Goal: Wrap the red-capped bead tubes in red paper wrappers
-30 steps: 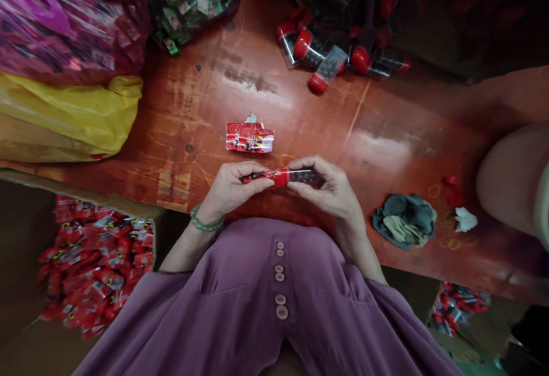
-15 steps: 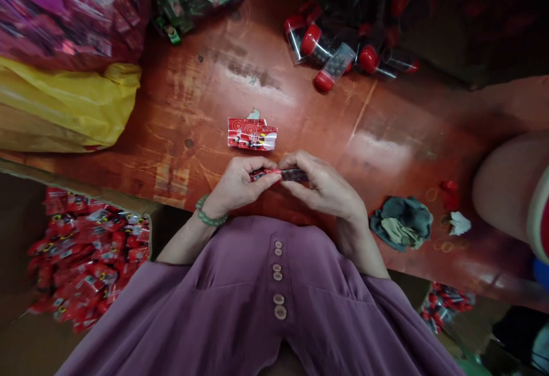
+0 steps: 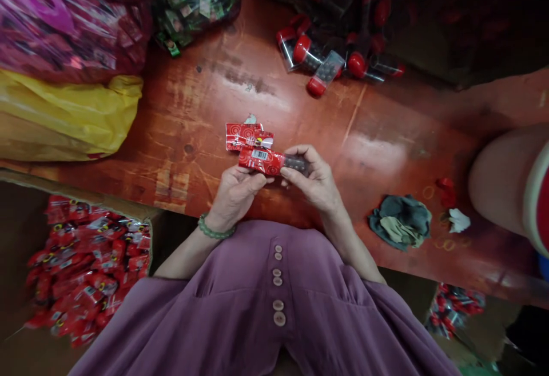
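Between my hands lies a small clear tube of dark balls, its left part covered by a red printed wrapper with a barcode facing up. My left hand is closed on the wrapper's lower edge, thumb in front. My right hand pinches the clear end of the tube between thumb and fingers. Just behind the held tube, another red printed wrapper lies flat on the wooden table, partly covered by it.
Several red-capped tubes lie at the back right. Plastic bags stand at the left, beside a bag of green packets. A box of red wrapped pieces sits lower left. A grey cloth and a bucket are on the right.
The wrapped tube has been raised slightly away from me and turned, so its barcode side now shows. My left fingers have shifted below the wrapper. The view has moved slightly.
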{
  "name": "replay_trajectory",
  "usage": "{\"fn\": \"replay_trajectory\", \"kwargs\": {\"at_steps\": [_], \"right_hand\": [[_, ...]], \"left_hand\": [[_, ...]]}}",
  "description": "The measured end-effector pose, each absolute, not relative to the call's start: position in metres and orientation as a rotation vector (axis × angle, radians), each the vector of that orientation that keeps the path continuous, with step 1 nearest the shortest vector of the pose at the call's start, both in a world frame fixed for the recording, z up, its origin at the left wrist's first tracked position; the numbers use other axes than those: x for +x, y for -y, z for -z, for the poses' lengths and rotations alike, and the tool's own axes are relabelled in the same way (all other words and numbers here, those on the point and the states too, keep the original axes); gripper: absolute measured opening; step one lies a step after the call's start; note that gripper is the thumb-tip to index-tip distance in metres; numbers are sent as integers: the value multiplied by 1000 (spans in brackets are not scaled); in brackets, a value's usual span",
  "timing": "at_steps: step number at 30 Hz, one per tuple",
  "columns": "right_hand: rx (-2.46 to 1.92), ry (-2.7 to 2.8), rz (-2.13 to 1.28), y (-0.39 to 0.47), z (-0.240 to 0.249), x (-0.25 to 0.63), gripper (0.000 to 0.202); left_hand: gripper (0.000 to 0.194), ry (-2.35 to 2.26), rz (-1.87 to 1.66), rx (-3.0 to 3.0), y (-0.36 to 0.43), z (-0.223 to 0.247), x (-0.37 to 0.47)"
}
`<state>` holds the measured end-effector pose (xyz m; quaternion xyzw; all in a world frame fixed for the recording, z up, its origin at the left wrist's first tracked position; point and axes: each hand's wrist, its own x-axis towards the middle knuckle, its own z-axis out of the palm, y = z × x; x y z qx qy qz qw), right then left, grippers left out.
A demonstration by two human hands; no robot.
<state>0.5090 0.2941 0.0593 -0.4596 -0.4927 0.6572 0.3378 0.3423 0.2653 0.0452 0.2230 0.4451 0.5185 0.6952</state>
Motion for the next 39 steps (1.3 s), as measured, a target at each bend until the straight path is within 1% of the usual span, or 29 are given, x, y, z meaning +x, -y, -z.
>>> {"fn": "replay_trajectory", "kwargs": {"at_steps": [4, 7, 10, 15, 17, 21, 23, 25, 28, 30, 32, 34, 37, 39], "right_hand": [[-1220, 1473, -1580, -284, -58, 502, 34], [-1245, 1646, -1527, -279, -56, 506, 34], [-1250, 1683, -1476, -278, -55, 511, 35], [-1130, 1852, -1191, -280, -52, 508, 39], [-1104, 1780, -1246, -280, -48, 503, 41], [-1077, 1439, -1565, -277, -39, 497, 48], [-1065, 1407, -1580, -277, -38, 497, 49], [-1105, 1481, -1482, -279, -40, 497, 46], [-1128, 1685, -1228, -282, -45, 498, 43], [-1081, 1805, -1072, -283, -47, 497, 44], [-1065, 1833, -1028, -282, -46, 496, 45], [-1084, 1729, -1179, -280, -45, 496, 46], [-1035, 1438, -1550, -277, -44, 495, 48], [-1005, 1311, -1664, -277, -45, 494, 49]], "left_hand": [[29, -1111, -1242, 432, -269, -45, 352], [30, -1127, -1305, 416, -273, -46, 353], [27, -1130, -1341, 380, -275, -48, 354], [29, -1021, -1239, 267, -277, -50, 352], [29, -990, -1222, 260, -279, -51, 351], [24, -1078, -1274, 410, -282, -54, 351], [23, -1099, -1293, 461, -283, -55, 351], [26, -1072, -1324, 438, -284, -56, 352], [30, -1040, -1363, 371, -285, -55, 352], [29, -1035, -1362, 352, -285, -54, 353], [27, -1022, -1344, 357, -284, -53, 353], [26, -1013, -1315, 402, -283, -54, 353], [25, -1024, -1248, 500, -284, -58, 352], [26, -1012, -1227, 532, -285, -61, 351]]}}
